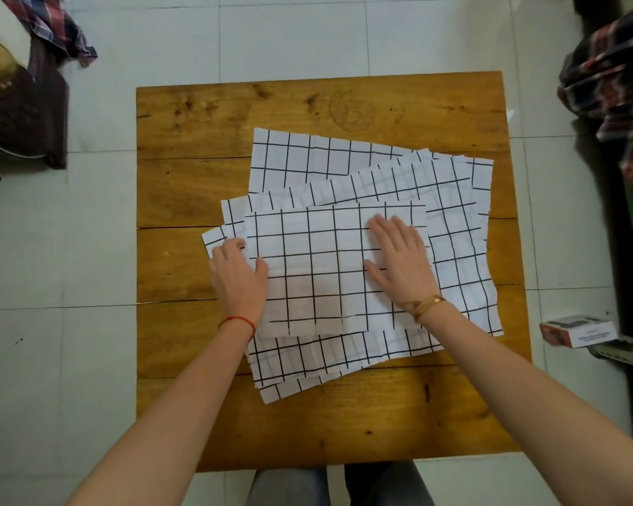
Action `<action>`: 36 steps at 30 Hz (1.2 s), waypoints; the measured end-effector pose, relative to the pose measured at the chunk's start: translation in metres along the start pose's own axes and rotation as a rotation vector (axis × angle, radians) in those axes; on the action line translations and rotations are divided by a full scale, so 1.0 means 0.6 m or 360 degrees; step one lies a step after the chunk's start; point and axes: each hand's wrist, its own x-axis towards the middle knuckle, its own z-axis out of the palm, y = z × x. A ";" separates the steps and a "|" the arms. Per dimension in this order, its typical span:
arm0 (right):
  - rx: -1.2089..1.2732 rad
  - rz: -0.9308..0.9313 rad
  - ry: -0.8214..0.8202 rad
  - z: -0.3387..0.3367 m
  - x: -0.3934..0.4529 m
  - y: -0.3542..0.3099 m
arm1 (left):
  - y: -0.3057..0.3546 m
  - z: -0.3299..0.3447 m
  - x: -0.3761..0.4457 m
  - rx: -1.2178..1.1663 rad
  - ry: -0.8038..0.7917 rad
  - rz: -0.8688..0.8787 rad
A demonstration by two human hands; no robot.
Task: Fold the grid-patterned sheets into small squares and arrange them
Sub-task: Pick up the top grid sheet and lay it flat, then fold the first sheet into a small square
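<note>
The top grid sheet (329, 268), apparently already folded once, lies on a loose pile of sheets (454, 213) on the wooden table (198, 140). The right hand (399, 257) presses flat, fingers straight, probably to hold it in place; the left hand (240, 275) grips its left edge, likely to start the next fold.

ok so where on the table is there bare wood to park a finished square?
Bare wood on the square wooden table: the far strip beyond the white grid-patterned sheets, the left side beside the left hand, and the near strip between the forearms. Centre and right are crowded with sheets, under the right hand.
</note>
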 end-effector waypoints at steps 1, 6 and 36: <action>-0.0012 -0.0054 -0.0014 0.004 -0.001 -0.015 | -0.006 0.001 -0.008 -0.0059 -0.0016 -0.0105; -0.0181 -0.0144 -0.0110 0.027 -0.007 -0.055 | -0.019 0.007 -0.030 -0.0195 -0.0141 -0.0487; -0.0197 -0.0234 -0.0208 0.071 0.013 -0.141 | 0.051 -0.124 -0.088 -0.0743 -0.0884 0.0128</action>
